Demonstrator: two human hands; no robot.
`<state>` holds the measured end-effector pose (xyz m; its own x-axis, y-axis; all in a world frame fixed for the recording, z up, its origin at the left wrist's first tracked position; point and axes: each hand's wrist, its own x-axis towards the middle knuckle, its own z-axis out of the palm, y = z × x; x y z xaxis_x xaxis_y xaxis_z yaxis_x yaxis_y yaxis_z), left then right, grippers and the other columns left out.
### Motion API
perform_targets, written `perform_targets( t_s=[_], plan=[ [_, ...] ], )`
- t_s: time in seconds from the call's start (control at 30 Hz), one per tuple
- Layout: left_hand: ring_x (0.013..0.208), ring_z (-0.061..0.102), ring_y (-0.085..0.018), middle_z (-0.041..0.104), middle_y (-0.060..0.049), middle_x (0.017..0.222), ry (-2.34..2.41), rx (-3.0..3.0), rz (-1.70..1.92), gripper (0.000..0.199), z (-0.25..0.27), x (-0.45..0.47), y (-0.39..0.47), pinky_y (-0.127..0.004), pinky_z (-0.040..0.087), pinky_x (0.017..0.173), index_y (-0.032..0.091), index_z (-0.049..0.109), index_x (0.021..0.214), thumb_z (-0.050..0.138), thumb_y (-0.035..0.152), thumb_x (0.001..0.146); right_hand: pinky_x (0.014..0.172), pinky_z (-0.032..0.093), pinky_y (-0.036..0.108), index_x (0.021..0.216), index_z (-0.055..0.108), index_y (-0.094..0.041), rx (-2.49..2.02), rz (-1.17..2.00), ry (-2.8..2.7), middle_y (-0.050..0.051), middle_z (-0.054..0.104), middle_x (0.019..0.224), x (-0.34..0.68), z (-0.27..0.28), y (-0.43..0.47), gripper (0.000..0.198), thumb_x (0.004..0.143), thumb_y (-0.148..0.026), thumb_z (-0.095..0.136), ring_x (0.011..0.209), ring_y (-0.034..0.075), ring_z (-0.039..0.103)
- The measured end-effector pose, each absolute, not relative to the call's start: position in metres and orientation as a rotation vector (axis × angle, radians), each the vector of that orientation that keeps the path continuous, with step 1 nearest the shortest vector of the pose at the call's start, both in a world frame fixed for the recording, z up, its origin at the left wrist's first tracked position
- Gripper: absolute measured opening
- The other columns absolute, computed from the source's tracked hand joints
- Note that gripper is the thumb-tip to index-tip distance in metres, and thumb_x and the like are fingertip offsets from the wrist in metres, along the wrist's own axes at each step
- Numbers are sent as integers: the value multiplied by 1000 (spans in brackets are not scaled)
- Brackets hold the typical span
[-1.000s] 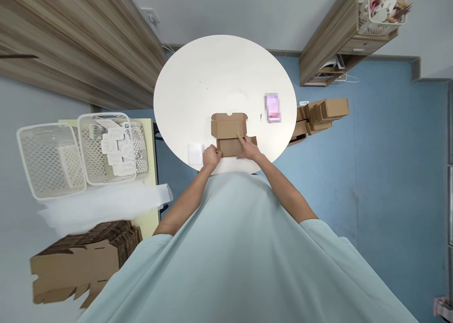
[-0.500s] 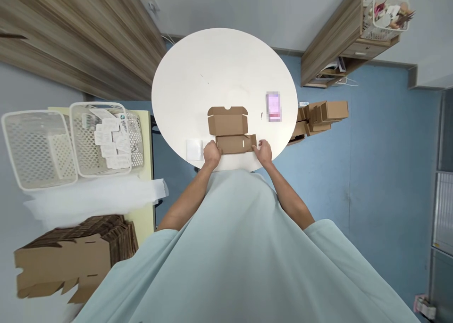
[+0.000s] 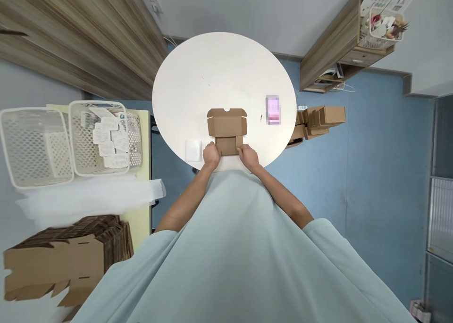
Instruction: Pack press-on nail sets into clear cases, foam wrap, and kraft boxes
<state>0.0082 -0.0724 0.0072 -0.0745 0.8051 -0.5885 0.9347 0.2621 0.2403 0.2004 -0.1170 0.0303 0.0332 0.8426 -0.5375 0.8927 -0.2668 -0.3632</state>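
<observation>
Head view: left hand [image 3: 211, 155] and right hand [image 3: 249, 156] pressed shut against the two ends of the cardboard box [image 3: 227, 132] at the near edge of the white tabletop [image 3: 212, 73], lower centre of frame. Uneven squeeze likely to buckle a wall or push the box off the edge. Box lid up, nothing visible inside; basket [image 3: 102, 136] at left holding white packets, basket [image 3: 33, 146] beside it seemingly bare.
</observation>
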Motion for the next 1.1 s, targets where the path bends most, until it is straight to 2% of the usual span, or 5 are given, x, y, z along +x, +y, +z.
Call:
perform_targets(
  t_s=[0.23,0.6,0.73,0.87,1.1],
  plan=[
    [116,73,-38,73,-23,126,1906,1576,-268,26,7,9,-73,-44,55,96,13,65,125,53,12,102,86,51,31,114,74,-17,2237,-1045,1670,15,82,113,211,17,-94,24,116,-30,54,108,27,77],
    [120,73,-38,75,-20,124,1860,1558,-168,21,5,-3,-80,-47,57,102,17,69,121,57,26,107,87,54,34,121,76,-12,2116,-870,1628,23,80,122,204,21,-86,30,113,-27,51,114,32,76],
    [123,72,-37,71,-17,137,2000,1512,50,31,9,-42,-87,-48,57,107,20,66,132,61,39,108,81,51,35,102,76,-17,2205,-896,1616,19,81,105,218,29,-95,46,116,-53,51,104,32,77],
    [135,67,-39,61,-21,152,2305,1303,139,64,6,-86,-92,-49,58,111,17,56,147,81,39,93,73,45,32,89,72,-23,2321,-982,1583,12,81,95,230,41,-109,45,116,-53,52,93,28,76],
    [129,70,-38,69,-20,136,2260,1097,-52,49,-11,-114,-87,-50,57,110,18,66,118,88,49,86,68,39,31,83,68,-25,2342,-1059,1540,8,82,95,231,46,-118,40,114,-47,57,89,25,74]
  ],
)
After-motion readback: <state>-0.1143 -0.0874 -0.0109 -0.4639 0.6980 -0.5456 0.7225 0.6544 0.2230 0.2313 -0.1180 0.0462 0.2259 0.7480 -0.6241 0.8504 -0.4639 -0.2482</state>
